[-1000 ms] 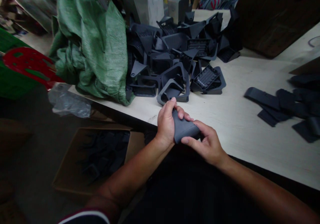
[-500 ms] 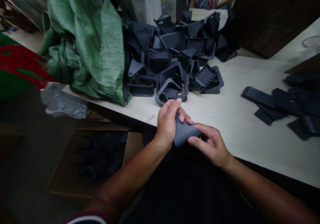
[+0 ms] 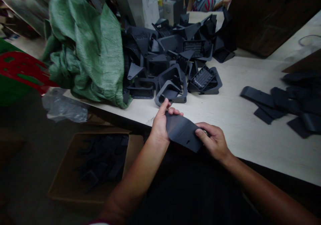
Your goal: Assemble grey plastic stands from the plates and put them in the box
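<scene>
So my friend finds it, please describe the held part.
Find the pale table, then the left hand and right hand at its near edge. Between them is a smooth, bent grey part with a small slot. Unlike the piled pieces, it is held.

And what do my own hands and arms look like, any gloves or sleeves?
Your left hand and right hand are ungloved, and both forearms are uncovered. Only a sliver of your left sleeve shows, whitish and maroon.

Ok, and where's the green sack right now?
In the head view, the green sack is on the left end of the table, just left of the pile of dark plastic parts.
</scene>
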A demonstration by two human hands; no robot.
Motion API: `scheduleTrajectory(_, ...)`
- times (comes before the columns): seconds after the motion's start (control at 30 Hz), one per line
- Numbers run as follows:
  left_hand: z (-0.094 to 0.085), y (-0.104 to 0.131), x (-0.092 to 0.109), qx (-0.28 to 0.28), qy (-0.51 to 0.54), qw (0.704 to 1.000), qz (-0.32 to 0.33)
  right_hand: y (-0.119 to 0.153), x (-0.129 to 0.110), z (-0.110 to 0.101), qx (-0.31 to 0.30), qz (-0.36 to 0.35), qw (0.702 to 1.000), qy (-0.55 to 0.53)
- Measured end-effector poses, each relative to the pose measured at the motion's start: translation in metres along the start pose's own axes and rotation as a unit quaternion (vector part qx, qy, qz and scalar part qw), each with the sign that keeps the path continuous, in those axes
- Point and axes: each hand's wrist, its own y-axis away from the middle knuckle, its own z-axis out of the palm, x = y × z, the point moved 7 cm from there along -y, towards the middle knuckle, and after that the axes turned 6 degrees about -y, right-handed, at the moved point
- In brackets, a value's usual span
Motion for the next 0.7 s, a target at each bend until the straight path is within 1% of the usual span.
scheduleTrajectory(0.03, -0.002, -0.004, 0.001, -0.009, -0.017, 1.000, 0.006, 0.002, 0.004, -0.002, 0.020, 0.004, 1.000, -0.001)
scheduleTrajectory(0.07, -0.003, -0.007, 0.005, -0.023, -0.048, 0.998, 0.032, 0.004, 0.007, -0.005, 0.037, 0.009, 0.999, -0.002)
scheduleTrajectory(0.1, -0.004, -0.009, 0.012, -0.036, -0.088, 0.992, 0.081, 0.004, 0.008, -0.007, 0.050, 0.014, 0.999, -0.002)
scheduleTrajectory(0.13, -0.005, -0.009, 0.021, -0.043, -0.136, 0.979, 0.147, 0.004, 0.008, -0.010, 0.058, 0.018, 0.998, -0.002)
scheduleTrajectory(0.17, -0.004, -0.007, 0.030, -0.051, -0.182, 0.959, 0.212, 0.003, 0.007, -0.012, 0.064, 0.022, 0.998, -0.004)
scheduleTrajectory(0.2, -0.002, -0.003, 0.036, -0.065, -0.221, 0.937, 0.263, 0.001, 0.006, -0.015, 0.068, 0.025, 0.997, -0.006)
scheduleTrajectory(0.23, 0.002, 0.001, 0.039, -0.089, -0.254, 0.918, 0.291, -0.001, 0.003, -0.017, 0.070, 0.029, 0.997, -0.010)
scheduleTrajectory(0.27, 0.007, 0.004, 0.039, -0.123, -0.287, 0.902, 0.298, -0.003, 0.001, -0.020, 0.072, 0.034, 0.997, -0.014)
scheduleTrajectory(0.33, 0.016, 0.010, 0.032, -0.187, -0.347, 0.874, 0.285, -0.007, -0.005, -0.022, 0.076, 0.042, 0.996, -0.022)
scheduleTrajectory(0.4, 0.021, 0.013, 0.028, -0.215, -0.381, 0.854, 0.281, -0.010, -0.012, -0.023, 0.082, 0.047, 0.995, -0.031)
scheduleTrajectory(0.43, 0.021, 0.012, 0.027, -0.217, -0.388, 0.851, 0.281, -0.011, -0.015, -0.023, 0.084, 0.049, 0.995, -0.037)
scheduleTrajectory(0.5, 0.020, 0.009, 0.025, -0.214, -0.387, 0.854, 0.274, -0.016, -0.019, -0.022, 0.079, 0.059, 0.994, -0.050)
scheduleTrajectory(0.57, 0.016, 0.005, 0.026, -0.207, -0.392, 0.857, 0.264, -0.023, -0.017, -0.021, 0.058, 0.082, 0.993, -0.067)
scheduleTrajectory(0.63, 0.014, 0.003, 0.025, -0.217, -0.405, 0.854, 0.242, -0.033, -0.010, -0.019, 0.011, 0.126, 0.988, -0.086)
scheduleTrajectory(0.7, 0.012, 0.003, 0.021, -0.255, -0.428, 0.846, 0.191, -0.042, -0.001, -0.015, -0.052, 0.174, 0.978, -0.100)
